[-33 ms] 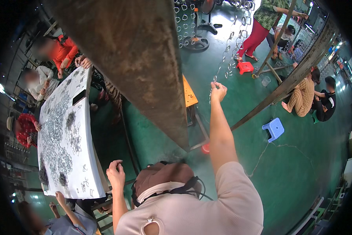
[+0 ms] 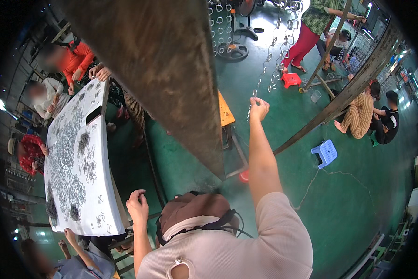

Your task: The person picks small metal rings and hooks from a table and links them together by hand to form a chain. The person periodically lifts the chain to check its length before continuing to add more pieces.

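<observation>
My right arm reaches forward, and my right hand pinches the lower part of a strand of linked silvery rings between thumb and fingertips. The strand rises from the hand toward the top of the view, and a thin piece of it shows beside the fingers. Another hanging strand of linked rings is just to its right. Low on the left, my left hand is raised off the right edge of the white table, its fingers loosely bent and apart with nothing visible in them.
A broad rusty beam cuts across the upper middle. Several people sit round the white table, where dark rings and a black phone lie. On the green floor are a blue stool and a red stool. A slanted pole stands right.
</observation>
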`<action>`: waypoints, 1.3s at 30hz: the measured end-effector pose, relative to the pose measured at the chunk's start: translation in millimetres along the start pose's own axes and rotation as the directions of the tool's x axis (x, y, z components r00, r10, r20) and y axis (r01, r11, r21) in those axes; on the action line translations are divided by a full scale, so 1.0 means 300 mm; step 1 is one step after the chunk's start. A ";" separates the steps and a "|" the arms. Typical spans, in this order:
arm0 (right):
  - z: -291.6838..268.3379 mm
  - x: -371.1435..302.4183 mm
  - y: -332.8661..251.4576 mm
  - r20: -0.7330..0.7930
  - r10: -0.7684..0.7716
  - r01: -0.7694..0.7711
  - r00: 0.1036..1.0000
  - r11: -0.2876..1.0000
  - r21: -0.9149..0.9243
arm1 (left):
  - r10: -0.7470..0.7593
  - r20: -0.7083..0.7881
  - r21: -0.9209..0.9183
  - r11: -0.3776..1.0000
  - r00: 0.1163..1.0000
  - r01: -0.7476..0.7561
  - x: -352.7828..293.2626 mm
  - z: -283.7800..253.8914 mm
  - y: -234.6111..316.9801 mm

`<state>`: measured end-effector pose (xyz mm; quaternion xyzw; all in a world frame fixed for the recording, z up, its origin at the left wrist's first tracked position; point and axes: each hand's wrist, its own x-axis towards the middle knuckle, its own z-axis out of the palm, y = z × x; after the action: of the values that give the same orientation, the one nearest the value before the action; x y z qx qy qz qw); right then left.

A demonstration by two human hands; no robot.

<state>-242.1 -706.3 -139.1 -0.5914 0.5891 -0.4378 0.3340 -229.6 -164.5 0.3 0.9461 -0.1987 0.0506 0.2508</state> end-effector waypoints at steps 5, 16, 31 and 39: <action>-0.019 -0.025 -0.031 0.001 -0.075 0.075 0.997 0.995 -0.072 | -0.009 0.008 -0.026 1.000 1.000 0.009 -0.007 0.017 0.003; -0.146 -0.060 -0.024 0.005 -0.263 0.259 0.965 0.945 -0.198 | 0.063 0.024 -0.066 0.996 0.998 -0.061 -0.037 0.012 -0.036; -0.680 -0.272 -0.055 0.049 -0.587 0.589 0.808 0.805 -0.078 | 0.149 0.141 -0.161 0.979 0.979 -0.126 -0.002 0.082 -0.035; -0.895 -0.583 -0.096 0.329 -0.592 0.596 0.736 0.797 0.099 | 0.066 0.241 -0.136 0.990 0.968 -0.034 0.035 0.125 -0.031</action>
<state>-461.7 -498.6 -28.8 -0.8173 0.3051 -0.4074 0.2703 -216.3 -179.4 -34.3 0.9213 -0.2549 -0.0733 0.2843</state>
